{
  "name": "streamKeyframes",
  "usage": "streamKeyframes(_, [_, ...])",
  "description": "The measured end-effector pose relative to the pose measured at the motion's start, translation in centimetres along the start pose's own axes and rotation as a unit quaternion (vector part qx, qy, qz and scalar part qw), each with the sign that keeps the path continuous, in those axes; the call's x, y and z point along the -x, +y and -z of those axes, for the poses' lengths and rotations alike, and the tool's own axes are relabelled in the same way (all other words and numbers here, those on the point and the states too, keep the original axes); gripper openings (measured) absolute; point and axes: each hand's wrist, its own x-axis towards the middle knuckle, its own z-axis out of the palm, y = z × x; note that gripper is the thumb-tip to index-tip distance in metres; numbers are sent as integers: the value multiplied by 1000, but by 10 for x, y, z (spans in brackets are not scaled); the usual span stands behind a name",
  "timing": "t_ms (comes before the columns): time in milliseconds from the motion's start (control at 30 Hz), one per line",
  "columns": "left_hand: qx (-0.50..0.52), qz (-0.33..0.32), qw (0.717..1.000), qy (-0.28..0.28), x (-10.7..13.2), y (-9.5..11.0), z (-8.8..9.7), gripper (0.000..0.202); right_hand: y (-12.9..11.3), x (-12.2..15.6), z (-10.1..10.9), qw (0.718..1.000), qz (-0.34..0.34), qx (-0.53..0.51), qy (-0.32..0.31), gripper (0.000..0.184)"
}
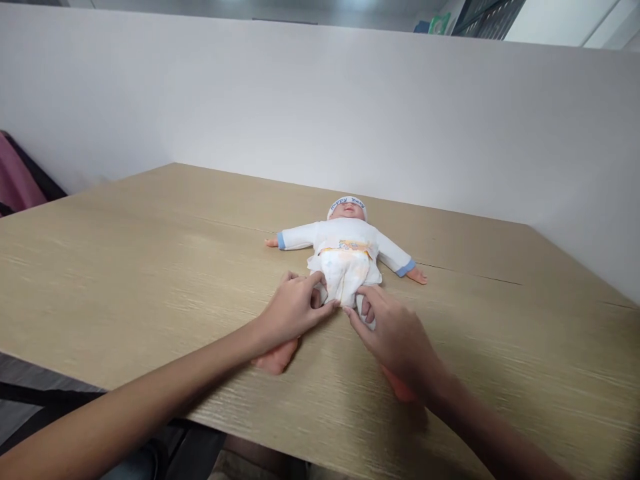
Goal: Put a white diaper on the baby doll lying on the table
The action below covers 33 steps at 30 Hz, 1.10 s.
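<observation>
A baby doll (345,237) in a white top and cap lies on its back on the wooden table (150,280), head away from me, arms spread. A white diaper (346,270) with a printed waistband covers its hips. My left hand (295,308) pinches the diaper's lower left edge, fingers closed, and lies over the doll's leg, whose foot (275,359) shows below my wrist. My right hand (395,337) grips the lower right edge of the diaper, fingers curled, covering the other leg.
A white partition wall (320,107) stands behind the table. A pink cloth (15,180) lies at the far left edge. The table's near edge runs just under my forearms.
</observation>
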Motion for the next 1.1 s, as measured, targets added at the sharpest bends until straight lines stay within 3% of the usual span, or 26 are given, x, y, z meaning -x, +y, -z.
streamKeyframes(133, [-1, -1, 1000, 16, 4, -2, -5, 27, -4, 4, -12, 1000, -10, 6, 29, 15])
streamKeyframes(267, [-6, -20, 999, 35, 8, -3, -3, 19, -2, 11, -16, 999, -13, -23, 21, 12])
streamKeyframes(367, [14, -47, 998, 41, 9, -4, -1, 12, -1, 16, -18, 999, 4, -36, 18, 19])
streamKeyframes(600, [43, -48, 998, 5, 8, -7, 1, 18, -2, 19, -21, 997, 22, -68, 7, 34])
streamKeyframes(900, [46, -10, 998, 30, 10, -9, -9, 14, -4, 17, -18, 990, -69, -123, -1, 31])
streamKeyframes(1100, [142, 44, 987, 64, 11, -17, -10, 28, 6, 11, -12, 955, -165, -248, 11, 45])
